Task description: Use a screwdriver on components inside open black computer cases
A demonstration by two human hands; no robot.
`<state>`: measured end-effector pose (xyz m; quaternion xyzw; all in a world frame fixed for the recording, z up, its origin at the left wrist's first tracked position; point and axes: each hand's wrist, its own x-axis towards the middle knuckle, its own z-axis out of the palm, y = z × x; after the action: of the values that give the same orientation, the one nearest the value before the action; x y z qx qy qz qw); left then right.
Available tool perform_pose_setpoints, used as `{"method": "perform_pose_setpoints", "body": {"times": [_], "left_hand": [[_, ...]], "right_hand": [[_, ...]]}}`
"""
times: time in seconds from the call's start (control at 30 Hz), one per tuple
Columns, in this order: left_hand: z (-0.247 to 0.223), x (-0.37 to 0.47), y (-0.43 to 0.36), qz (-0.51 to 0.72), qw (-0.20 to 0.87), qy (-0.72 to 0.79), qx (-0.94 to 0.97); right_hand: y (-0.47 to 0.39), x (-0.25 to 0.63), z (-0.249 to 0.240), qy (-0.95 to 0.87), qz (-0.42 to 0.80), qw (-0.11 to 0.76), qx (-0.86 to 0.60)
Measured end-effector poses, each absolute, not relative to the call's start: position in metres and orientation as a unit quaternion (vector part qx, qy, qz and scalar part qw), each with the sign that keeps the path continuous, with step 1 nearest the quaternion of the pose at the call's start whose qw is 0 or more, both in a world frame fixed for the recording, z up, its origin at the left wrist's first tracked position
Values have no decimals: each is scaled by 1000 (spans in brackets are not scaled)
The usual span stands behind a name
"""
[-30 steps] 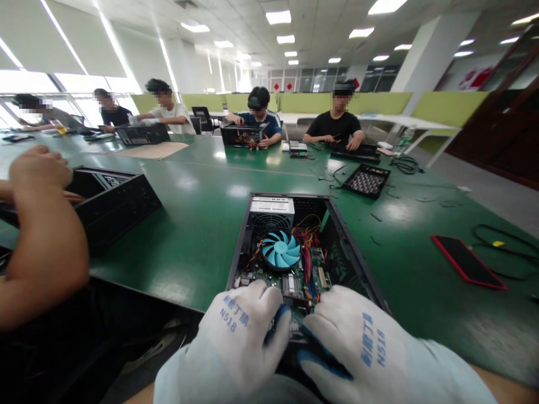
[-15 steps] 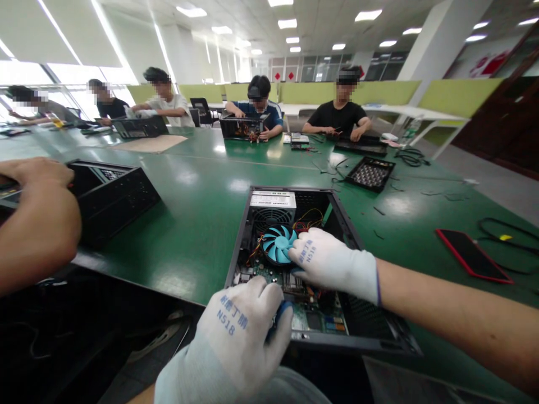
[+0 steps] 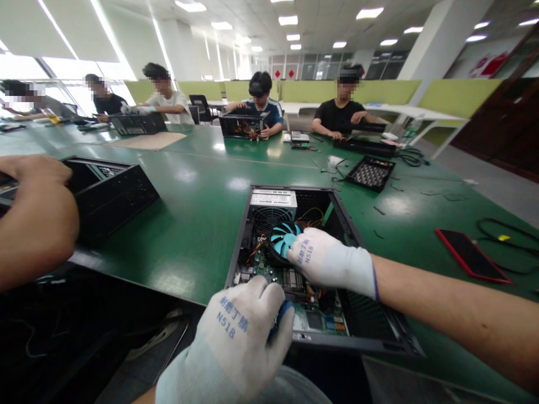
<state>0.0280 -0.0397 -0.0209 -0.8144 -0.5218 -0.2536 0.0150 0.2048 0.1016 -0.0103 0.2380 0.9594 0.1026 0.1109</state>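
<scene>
An open black computer case (image 3: pixel 328 340) lies on the green table in front of me. My right hand (image 3: pixel 322 259), in a white glove, is closed on the rim of a CPU cooler fan (image 3: pixel 284 238) with turquoise blades, which tilts above the motherboard (image 3: pixel 314 320). The fingertips are hidden behind the fan. My left hand (image 3: pixel 242 331), gloved too, is curled round the case's near left edge; its fingertips are partly out of sight. A power supply (image 3: pixel 274 200) with a white label sits at the case's far end, and thin coloured wires run beside the fan.
At left, a neighbour's bare arm (image 3: pixel 37 213) reaches over another black case (image 3: pixel 118 202). A red-edged phone-like slab (image 3: pixel 471 255) and black cables (image 3: pixel 505 238) lie at right. A black tray-like part (image 3: pixel 369 173) lies beyond my case. Co-workers sit along the table's far side.
The fan has shifted a little right and tilted in my right hand. My left hand has stayed put. Across the table, the person at right has raised a dark panel.
</scene>
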Motion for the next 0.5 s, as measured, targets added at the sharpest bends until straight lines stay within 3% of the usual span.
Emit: {"method": "perform_pose_setpoints", "body": {"times": [0.5], "left_hand": [[-23, 26, -40, -251, 2, -522, -815]], "right_hand": [[116, 246, 6, 898, 139, 94, 406]]}}
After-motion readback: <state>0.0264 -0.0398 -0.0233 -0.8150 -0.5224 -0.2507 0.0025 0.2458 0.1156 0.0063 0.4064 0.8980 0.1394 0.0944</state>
